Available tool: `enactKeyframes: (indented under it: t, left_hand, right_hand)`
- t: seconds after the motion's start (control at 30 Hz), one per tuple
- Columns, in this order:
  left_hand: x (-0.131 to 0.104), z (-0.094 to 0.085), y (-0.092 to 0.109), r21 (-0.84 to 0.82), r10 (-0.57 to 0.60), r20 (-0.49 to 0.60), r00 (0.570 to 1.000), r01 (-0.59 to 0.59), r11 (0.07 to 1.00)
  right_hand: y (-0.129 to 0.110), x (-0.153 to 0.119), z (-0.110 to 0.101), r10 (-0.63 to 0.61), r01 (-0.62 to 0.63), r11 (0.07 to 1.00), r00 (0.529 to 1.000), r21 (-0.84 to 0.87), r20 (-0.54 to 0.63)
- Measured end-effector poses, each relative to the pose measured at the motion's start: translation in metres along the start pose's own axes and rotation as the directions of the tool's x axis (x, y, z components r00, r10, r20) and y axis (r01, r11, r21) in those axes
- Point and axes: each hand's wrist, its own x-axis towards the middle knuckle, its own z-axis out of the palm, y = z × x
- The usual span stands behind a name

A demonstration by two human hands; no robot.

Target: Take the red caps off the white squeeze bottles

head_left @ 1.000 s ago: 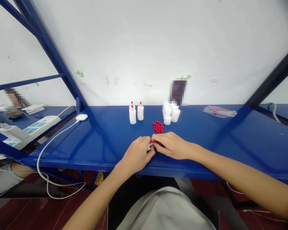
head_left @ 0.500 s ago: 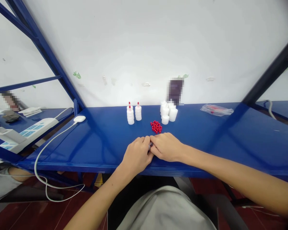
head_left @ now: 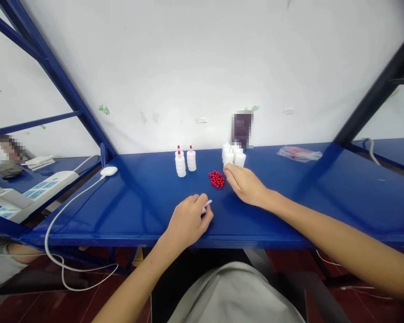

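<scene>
My left hand (head_left: 190,220) is closed around a white nozzle-tipped bottle (head_left: 208,203) near the table's front edge. Only its pale pointed tip pokes out past the thumb and index finger; the body is mostly hidden in the palm. My right hand (head_left: 244,181) reaches forward to the front of a cluster of white bottles (head_left: 239,159). Its fingers are pressed together, and whatever they hold is hidden. Just left of it lies a pile of small red caps (head_left: 217,180). Farther left stand a few white bottles with red-capped nozzles (head_left: 191,160), upright.
A clear plastic bag (head_left: 299,153) with something red inside lies at the back right. On the blue table's (head_left: 138,202) left side, a white device (head_left: 108,171) trails a cable over the front edge. A power strip (head_left: 42,193) is beyond the left frame post.
My hands were together over the front of the table. The right one has moved away, forward to the white bottles, while the left keeps its hold and its bottle's tip now shows.
</scene>
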Motion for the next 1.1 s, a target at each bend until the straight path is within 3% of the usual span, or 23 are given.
enactKeyframes:
  t: [0.13,0.27,0.37,0.5,0.73,0.9,1.1]
  left_hand:
    - [0.001,0.000,-0.001,-0.029,-0.004,0.013,1.000,0.005,1.000]
    - [0.001,0.000,-0.001,-0.053,-0.005,0.029,1.000,0.006,0.999]
    - [0.001,0.000,-0.001,-0.057,-0.011,0.039,0.999,0.013,0.998]
    - [0.001,-0.001,-0.002,-0.060,-0.007,0.039,0.999,0.009,0.998]
    - [0.000,0.001,-0.003,-0.056,-0.004,0.044,0.999,0.007,0.998]
    - [0.001,0.000,-0.003,-0.048,-0.005,0.038,0.999,0.007,0.999]
    - [0.000,0.002,-0.003,-0.027,0.002,0.036,0.999,-0.001,1.000]
  right_hand:
    - [0.004,0.002,0.005,-0.134,0.147,0.971,0.988,0.188,-0.080]
    - [0.007,0.002,0.006,-0.108,0.125,0.976,0.989,0.180,-0.097]
    - [0.007,0.002,0.006,-0.117,0.127,0.969,0.991,0.214,-0.060]
    - [0.006,0.002,0.006,-0.044,0.042,0.956,0.999,0.291,-0.001]
    - [0.009,0.000,0.005,-0.213,0.211,0.976,0.975,0.049,0.061]
    - [0.009,-0.001,0.009,-0.170,0.179,0.982,0.979,-0.066,0.113]
    - [0.011,0.001,0.013,-0.150,0.157,0.986,0.982,-0.049,0.117]
